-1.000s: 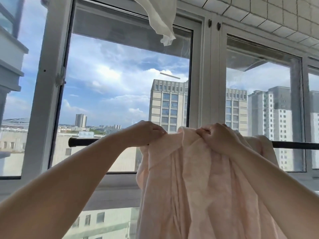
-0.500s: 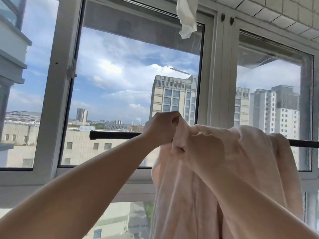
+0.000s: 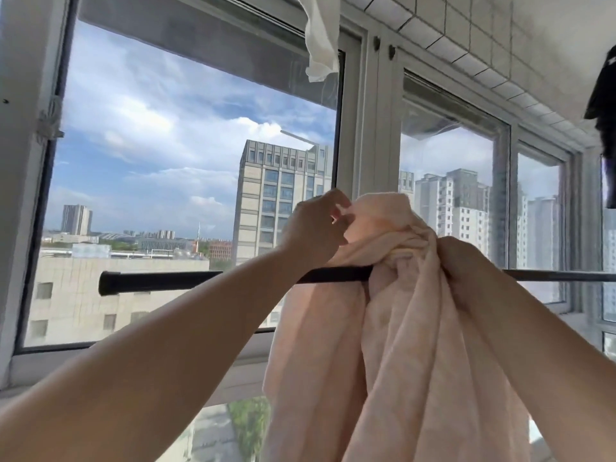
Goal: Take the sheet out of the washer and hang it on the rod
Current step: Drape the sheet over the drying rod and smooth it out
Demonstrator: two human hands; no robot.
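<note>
A pale pink sheet (image 3: pixel 410 328) hangs bunched over a black rod (image 3: pixel 156 281) that runs level in front of the window. My left hand (image 3: pixel 316 228) pinches a raised fold of the sheet just above the rod. My right hand (image 3: pixel 463 261) grips the gathered cloth at the rod, to the right of the bunch. Most of the sheet drapes down toward me between my forearms. The washer is out of view.
A white cloth (image 3: pixel 320 38) dangles from above near the window frame (image 3: pixel 370 161). A dark garment (image 3: pixel 605 95) hangs at the far right. The rod's bare left end sticks out free; the window sill (image 3: pixel 246 365) lies below.
My left hand has lifted a fold of the sheet higher above the rod. My right hand has moved right along the rod, and the cloth is more tightly bunched.
</note>
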